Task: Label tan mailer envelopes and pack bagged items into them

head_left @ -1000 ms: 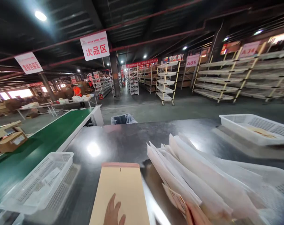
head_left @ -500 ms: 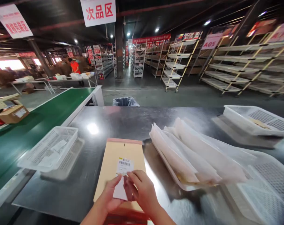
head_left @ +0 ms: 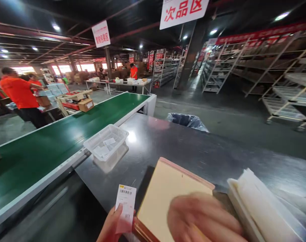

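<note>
My left hand (head_left: 111,226) pinches a small white barcode label (head_left: 126,207) at the near edge of the steel table, just left of a tan padded envelope (head_left: 165,191) with a pink strip along its far end. My right hand (head_left: 203,218) lies on the envelope's near part and is smeared by motion, so its fingers cannot be read. A stack of white translucent bags (head_left: 264,208) sits just right of the envelope.
A white perforated basket (head_left: 106,143) stands at the steel table's (head_left: 193,148) left edge, beside a green conveyor belt (head_left: 54,144). A bagged bin (head_left: 187,121) is beyond the table. People in orange shirts (head_left: 20,95) work at the left. Shelving racks (head_left: 281,80) fill the right.
The view has swung left. Both hands held the label over the envelope; now the left hand alone holds it off the envelope's left side, and the right hand sweeps over the envelope.
</note>
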